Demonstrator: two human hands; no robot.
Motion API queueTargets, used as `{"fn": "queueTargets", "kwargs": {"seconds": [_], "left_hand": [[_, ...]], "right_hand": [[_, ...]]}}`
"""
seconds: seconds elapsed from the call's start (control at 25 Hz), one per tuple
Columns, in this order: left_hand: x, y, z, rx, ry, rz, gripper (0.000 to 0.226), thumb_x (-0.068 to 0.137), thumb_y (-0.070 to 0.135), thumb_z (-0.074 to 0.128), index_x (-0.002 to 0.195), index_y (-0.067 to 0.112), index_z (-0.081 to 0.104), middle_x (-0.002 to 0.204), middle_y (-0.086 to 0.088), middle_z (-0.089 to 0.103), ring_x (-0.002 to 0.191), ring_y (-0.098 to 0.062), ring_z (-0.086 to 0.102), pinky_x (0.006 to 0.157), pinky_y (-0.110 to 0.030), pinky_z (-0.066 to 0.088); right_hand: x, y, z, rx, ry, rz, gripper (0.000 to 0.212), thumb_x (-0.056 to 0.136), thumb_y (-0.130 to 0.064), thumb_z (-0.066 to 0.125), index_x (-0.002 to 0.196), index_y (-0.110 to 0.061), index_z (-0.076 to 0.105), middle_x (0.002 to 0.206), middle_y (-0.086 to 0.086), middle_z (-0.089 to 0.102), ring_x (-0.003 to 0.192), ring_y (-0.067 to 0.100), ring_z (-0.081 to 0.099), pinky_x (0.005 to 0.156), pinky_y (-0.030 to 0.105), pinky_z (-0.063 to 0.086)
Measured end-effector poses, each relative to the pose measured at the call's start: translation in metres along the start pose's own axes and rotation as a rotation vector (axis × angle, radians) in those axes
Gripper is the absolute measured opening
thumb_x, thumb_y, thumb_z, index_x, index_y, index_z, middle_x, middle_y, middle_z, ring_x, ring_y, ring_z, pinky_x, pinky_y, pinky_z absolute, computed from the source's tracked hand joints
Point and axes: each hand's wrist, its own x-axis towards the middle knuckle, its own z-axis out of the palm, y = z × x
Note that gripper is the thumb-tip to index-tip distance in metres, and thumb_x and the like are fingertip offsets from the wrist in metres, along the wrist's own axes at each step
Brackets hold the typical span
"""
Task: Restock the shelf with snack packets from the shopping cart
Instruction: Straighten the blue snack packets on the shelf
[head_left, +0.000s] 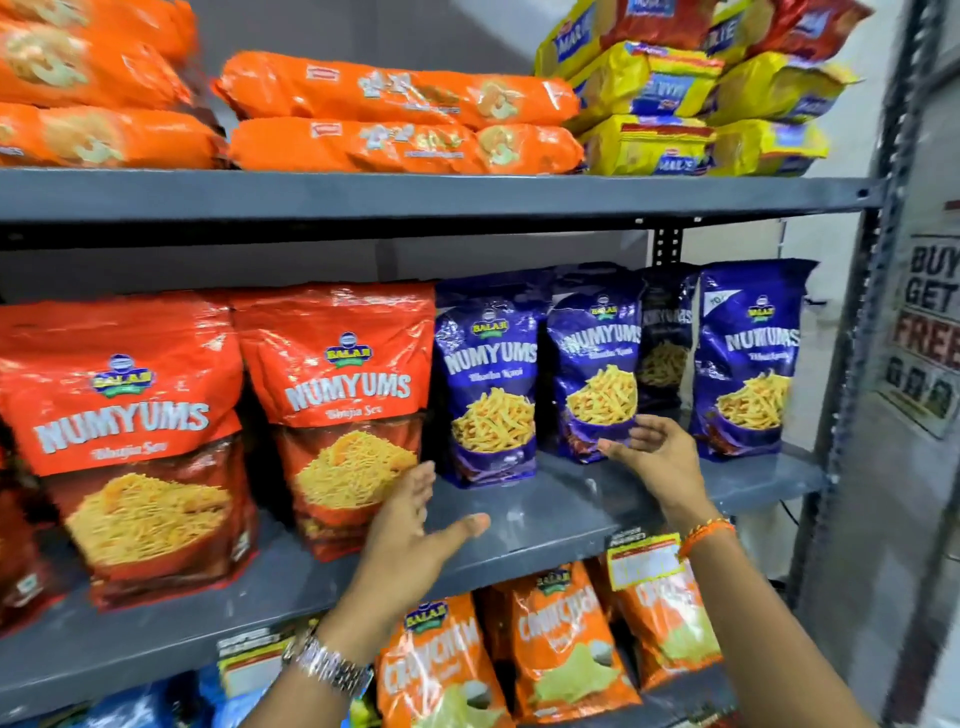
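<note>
Both hands open, left hand and right hand flanking blue packet

Was a shop, plainly, a grocery aisle by the look of its grey metal shelving stacked in tiers with branded snack packets: orange rolls above, red Numyums bags and blue Numyums bags facing outward in rows. Carried price tags clipped along the shelf edge, and a "BUY GET FREE" poster stuck up beside the rack.
</note>
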Motion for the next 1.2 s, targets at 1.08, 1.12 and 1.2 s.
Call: {"fn": "queueTargets", "kwargs": {"seconds": [1.08, 1.12, 1.2], "left_hand": [[0.086, -0.003, 0.073, 0.395, 0.264, -0.050, 0.096, 0.043, 0.056, 0.096, 0.119, 0.021, 0.050, 0.125, -0.005, 0.070, 0.113, -0.028, 0.068, 0.091, -0.046, 0.058], [0.082, -0.001, 0.072, 0.402, 0.262, -0.055, 0.095, 0.045, 0.055, 0.096, 0.121, 0.020, 0.050, 0.126, -0.005, 0.070, 0.114, -0.028, 0.068, 0.091, -0.045, 0.058], [0.078, -0.001, 0.071, 0.410, 0.260, -0.057, 0.095, 0.046, 0.056, 0.096, 0.121, 0.020, 0.049, 0.127, -0.005, 0.069, 0.114, -0.028, 0.067, 0.091, -0.045, 0.058]], "right_hand": [[0.083, 0.006, -0.065, -0.230, -0.327, -0.185, 0.065, 0.072, -0.026, 0.086, 0.124, -0.020, 0.048, 0.111, -0.015, 0.067, 0.097, -0.011, 0.062, 0.084, 0.012, 0.053], [0.081, 0.005, -0.068, -0.238, -0.325, -0.186, 0.066, 0.071, -0.028, 0.087, 0.124, -0.019, 0.048, 0.112, -0.015, 0.067, 0.099, -0.008, 0.062, 0.087, 0.014, 0.053], [0.078, 0.004, -0.072, -0.239, -0.333, -0.185, 0.071, 0.069, -0.033, 0.087, 0.127, -0.019, 0.048, 0.116, -0.011, 0.068, 0.105, -0.002, 0.063, 0.087, 0.016, 0.052]]}}
